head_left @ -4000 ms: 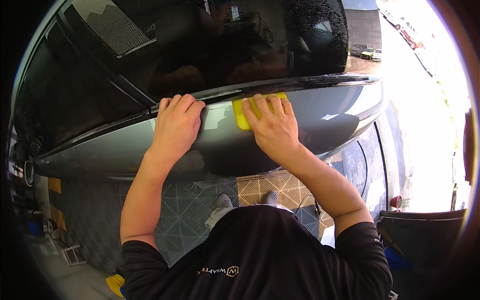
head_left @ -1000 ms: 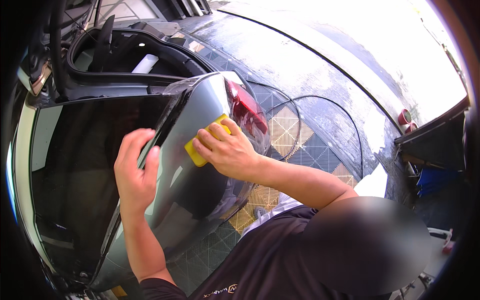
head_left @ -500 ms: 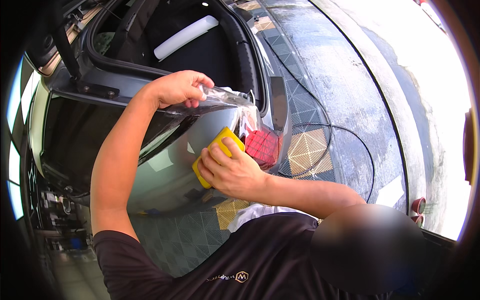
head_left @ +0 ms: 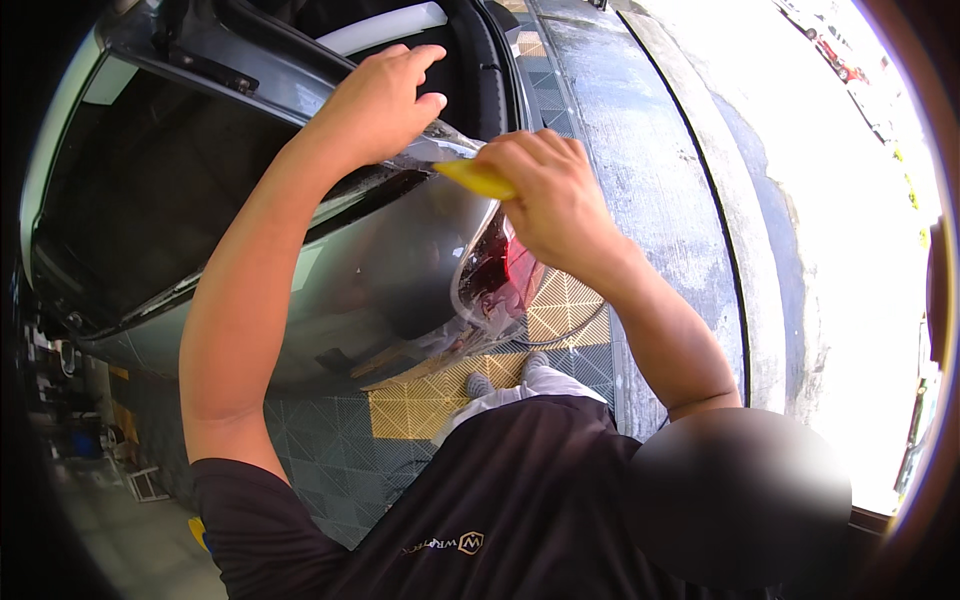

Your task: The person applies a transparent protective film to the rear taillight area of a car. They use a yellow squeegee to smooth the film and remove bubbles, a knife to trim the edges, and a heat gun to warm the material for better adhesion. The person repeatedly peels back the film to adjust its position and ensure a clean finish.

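Note:
My right hand (head_left: 548, 200) grips a yellow squeegee (head_left: 463, 176) at the upper corner of the grey rear body panel (head_left: 380, 275) of a car, above the red tail light (head_left: 520, 260). Clear, wrinkled film (head_left: 470, 315) lies around the light and the panel's edge. My left hand (head_left: 390, 105) is raised just left of the squeegee, over the film along the opening's edge, fingers and thumb apart; whether it touches the film I cannot tell. Dark glass (head_left: 170, 190) lies to the left of my arm.
The open boot (head_left: 467, 90) at the top holds a long white roll (head_left: 385, 28). Tiled mats (head_left: 420, 415) lie under my feet (head_left: 480, 385), with a hose (head_left: 570, 330) by them. A concrete strip (head_left: 650, 180) runs along the right, with parked vehicles (head_left: 840, 65) far beyond.
Since half a second ago, my right hand and the squeegee have moved up to the panel's top corner. My left hand has risen and its fingers are spread. The view has shifted.

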Action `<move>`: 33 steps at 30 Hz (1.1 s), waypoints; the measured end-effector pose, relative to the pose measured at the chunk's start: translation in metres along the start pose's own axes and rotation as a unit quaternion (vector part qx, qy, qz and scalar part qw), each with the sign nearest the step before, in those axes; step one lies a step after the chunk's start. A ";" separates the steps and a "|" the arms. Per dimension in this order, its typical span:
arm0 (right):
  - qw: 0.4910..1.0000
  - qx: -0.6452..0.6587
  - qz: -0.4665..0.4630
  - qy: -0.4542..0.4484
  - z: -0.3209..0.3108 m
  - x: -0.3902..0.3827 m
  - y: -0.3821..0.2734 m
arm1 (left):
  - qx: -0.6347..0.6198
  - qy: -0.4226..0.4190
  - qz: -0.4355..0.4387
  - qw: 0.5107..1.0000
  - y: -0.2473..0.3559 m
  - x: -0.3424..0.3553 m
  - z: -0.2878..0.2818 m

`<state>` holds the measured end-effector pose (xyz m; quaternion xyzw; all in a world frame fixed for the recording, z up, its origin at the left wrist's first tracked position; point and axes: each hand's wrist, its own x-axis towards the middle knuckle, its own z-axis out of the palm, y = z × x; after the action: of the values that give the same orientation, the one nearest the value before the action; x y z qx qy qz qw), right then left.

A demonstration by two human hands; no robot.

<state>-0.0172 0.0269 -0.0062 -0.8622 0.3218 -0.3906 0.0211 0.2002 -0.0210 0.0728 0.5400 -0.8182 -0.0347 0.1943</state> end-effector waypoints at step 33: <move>0.474 0.688 0.305 -0.457 0.054 0.022 0.155 | -0.701 0.517 -0.294 0.392 0.188 -0.048 0.244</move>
<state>-0.0526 -0.1199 -0.0734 -0.4743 0.1372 -0.0058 0.8696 -0.0338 0.0626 -0.1152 0.3339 -0.0377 -0.3653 0.8681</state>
